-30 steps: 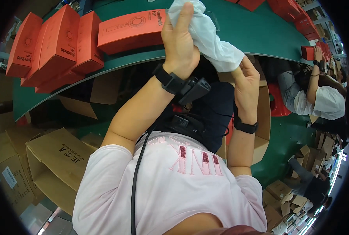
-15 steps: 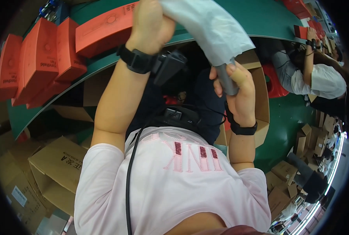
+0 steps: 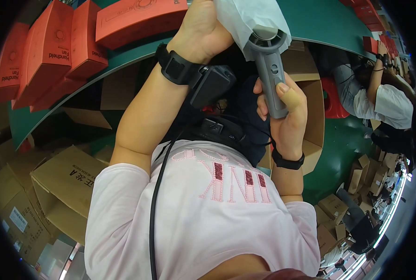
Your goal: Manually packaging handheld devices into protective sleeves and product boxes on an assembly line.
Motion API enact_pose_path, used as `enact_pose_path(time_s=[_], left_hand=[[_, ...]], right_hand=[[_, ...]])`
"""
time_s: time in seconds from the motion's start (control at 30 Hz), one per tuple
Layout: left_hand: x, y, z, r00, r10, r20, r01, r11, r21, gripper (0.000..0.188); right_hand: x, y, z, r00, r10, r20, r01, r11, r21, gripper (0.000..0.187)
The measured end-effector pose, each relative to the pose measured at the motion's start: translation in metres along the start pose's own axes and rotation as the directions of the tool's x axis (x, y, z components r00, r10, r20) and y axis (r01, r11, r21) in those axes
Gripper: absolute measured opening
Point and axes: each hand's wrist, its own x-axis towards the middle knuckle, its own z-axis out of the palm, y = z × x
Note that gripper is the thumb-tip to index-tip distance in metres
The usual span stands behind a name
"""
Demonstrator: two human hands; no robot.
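A grey handheld fan (image 3: 272, 77) stands nearly upright, its handle wrapped by the fingers of my right hand (image 3: 289, 107), thumb resting on the front. Its round head is partly inside a thin white pouch (image 3: 238, 21), whose open end has slid up around the rim. Beside the pouch's left side is my left hand (image 3: 207, 35), closed on the pouch; its fingertips are mostly hidden behind it and past the upper edge. Black bands circle both wrists, and a black box-shaped device (image 3: 212, 84) hangs at the left one.
Several red fan boxes (image 3: 54, 51) stand along the left of the green table (image 3: 310, 28); another red box (image 3: 138, 21) lies behind them. Open cardboard cartons (image 3: 68, 182) sit lower left, one more carton (image 3: 313, 102) right of my knees. A co-worker (image 3: 380, 98) sits far right near a red stool (image 3: 333, 98).
The white pouch has moved up off the fan's upper part, so the fan head and button now show. My left hand has shifted rightward; my right hand keeps its hold on the handle.
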Motion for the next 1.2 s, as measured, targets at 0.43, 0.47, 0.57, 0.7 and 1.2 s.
enact_pose_path(time_s=[0.43, 0.47, 0.57, 0.7, 1.2], left_hand=[[-0.008, 0.002, 0.008, 0.992, -0.089, 0.095, 0.095, 0.994, -0.061, 0.037], [-0.007, 0.001, 0.007, 0.992, -0.087, 0.095, 0.093, 0.994, -0.061, 0.037], [-0.002, -0.001, 0.006, 0.986, -0.084, 0.142, 0.096, 0.992, -0.083, 0.038], [0.002, 0.005, 0.005, 0.978, -0.075, 0.194, 0.096, 0.991, -0.097, 0.045], [-0.027, -0.036, 0.021, 0.982, 0.167, -0.085, -0.116, 0.900, 0.420, 0.097]], right_hand=[[-0.007, 0.000, 0.002, 1.000, 0.009, 0.012, -0.010, 0.998, 0.070, 0.048], [-0.007, 0.000, 0.001, 1.000, 0.010, 0.011, -0.011, 0.993, 0.116, 0.044], [-0.005, 0.000, -0.003, 1.000, 0.011, 0.015, -0.012, 0.994, 0.111, 0.046], [-0.002, -0.002, -0.007, 0.997, -0.021, 0.078, 0.010, 0.991, 0.135, 0.057], [0.025, 0.025, -0.031, 0.788, -0.491, -0.373, 0.504, 0.861, -0.068, 0.041]])
